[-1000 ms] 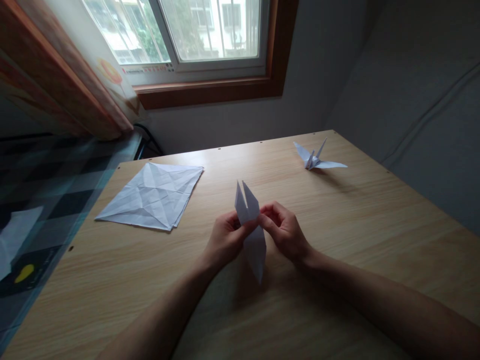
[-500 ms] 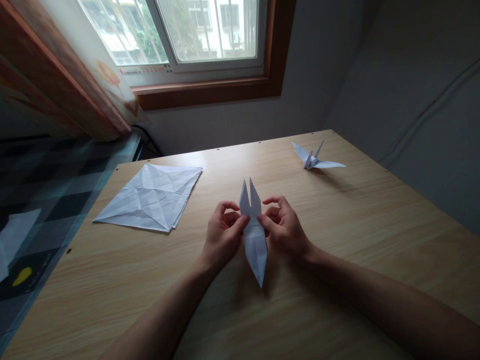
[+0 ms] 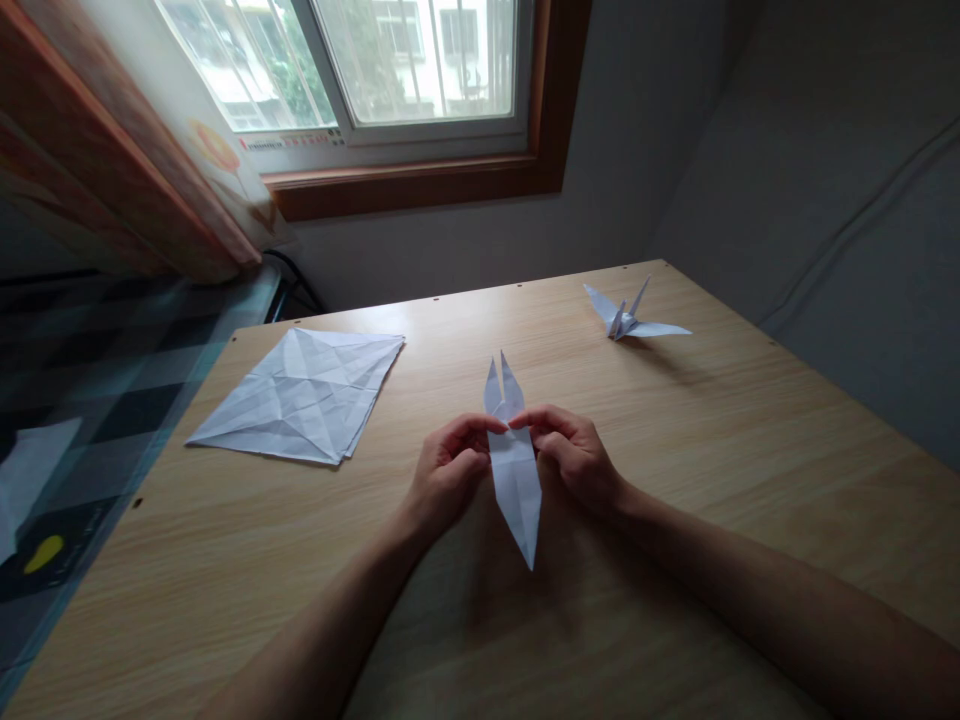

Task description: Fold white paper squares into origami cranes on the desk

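Observation:
A narrow folded white paper piece (image 3: 516, 480), with two thin points at its far end and one sharp point toward me, lies on the wooden table (image 3: 697, 440) in front of me. My left hand (image 3: 448, 475) pinches its left edge with the fingers curled. My right hand (image 3: 571, 455) pinches its right edge, and the fingertips of both hands meet over the paper's middle. A finished white paper crane (image 3: 628, 315) stands at the far right of the table, apart from both hands.
A stack of creased square white paper sheets (image 3: 300, 392) lies at the far left of the table. A window and a curtain are behind the table. A checkered cloth surface (image 3: 90, 400) with a white scrap lies to the left. A grey wall is on the right.
The folded paper came down from an upright hold to lie flat on the table. Both hands' index fingers dropped onto its middle and now press it there.

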Motion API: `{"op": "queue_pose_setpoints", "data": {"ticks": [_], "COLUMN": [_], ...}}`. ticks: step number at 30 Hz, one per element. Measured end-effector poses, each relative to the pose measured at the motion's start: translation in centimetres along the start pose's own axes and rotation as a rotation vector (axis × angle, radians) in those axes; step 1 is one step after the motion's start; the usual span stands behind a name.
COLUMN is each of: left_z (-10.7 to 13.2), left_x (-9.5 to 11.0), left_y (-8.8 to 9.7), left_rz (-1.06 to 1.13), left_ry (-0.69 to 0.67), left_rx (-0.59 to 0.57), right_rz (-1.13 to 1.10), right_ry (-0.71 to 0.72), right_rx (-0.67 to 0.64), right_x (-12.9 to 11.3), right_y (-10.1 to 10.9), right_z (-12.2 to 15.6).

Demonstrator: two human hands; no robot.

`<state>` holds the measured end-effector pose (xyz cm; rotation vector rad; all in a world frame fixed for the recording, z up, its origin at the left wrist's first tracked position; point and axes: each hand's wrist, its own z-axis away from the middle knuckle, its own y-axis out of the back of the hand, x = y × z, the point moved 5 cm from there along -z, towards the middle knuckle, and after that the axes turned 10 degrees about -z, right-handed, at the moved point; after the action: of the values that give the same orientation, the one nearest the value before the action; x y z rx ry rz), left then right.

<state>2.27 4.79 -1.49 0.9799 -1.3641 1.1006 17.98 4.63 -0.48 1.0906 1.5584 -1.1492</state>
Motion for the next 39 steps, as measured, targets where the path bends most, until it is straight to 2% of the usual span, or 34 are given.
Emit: {"op": "queue_pose_setpoints", "data": {"ticks": [3,14,18,29,33,36,39], "left_z": [0.1,0.0,0.0,0.2,-0.1,-0.2,-0.2], "left_x": [0.0,0.4,0.2,-0.1,0.5,0.7,0.4], "left_y": [-0.2,-0.1,0.0,-0.3,-0.3,-0.1,0.0], "left_rz": [0.033,-0.111,-0.149,-0.083,-0.025,-0.018,-0.029], "left_ry": [0.028,-0.072,-0.08,-0.032,-0.08,-0.082,-0.048], "left_rx": [-0.071,0.06,0.112,0.111,0.149,0.171,0.143], "right_rz": [-0.034,-0.156,-0.157,-0.273,-0.286,-0.268,-0.19], "right_ry": [-0.027,-0.026,-0.004,-0.077,-0.114,-0.14,-0.135], "right_rx": [0.0,-0.053,-0.015,0.006,-0.005,-0.038,-0.049], "right_x": [0.1,0.9,0.8,1.3,1.4,1.4,1.3], "right_y": [0.0,-0.1,-0.1,-0.5,-0.5,-0.8,-0.8], "right_z": [0.0,0.1,0.0,0.1,0.0,0.0,0.1]}}
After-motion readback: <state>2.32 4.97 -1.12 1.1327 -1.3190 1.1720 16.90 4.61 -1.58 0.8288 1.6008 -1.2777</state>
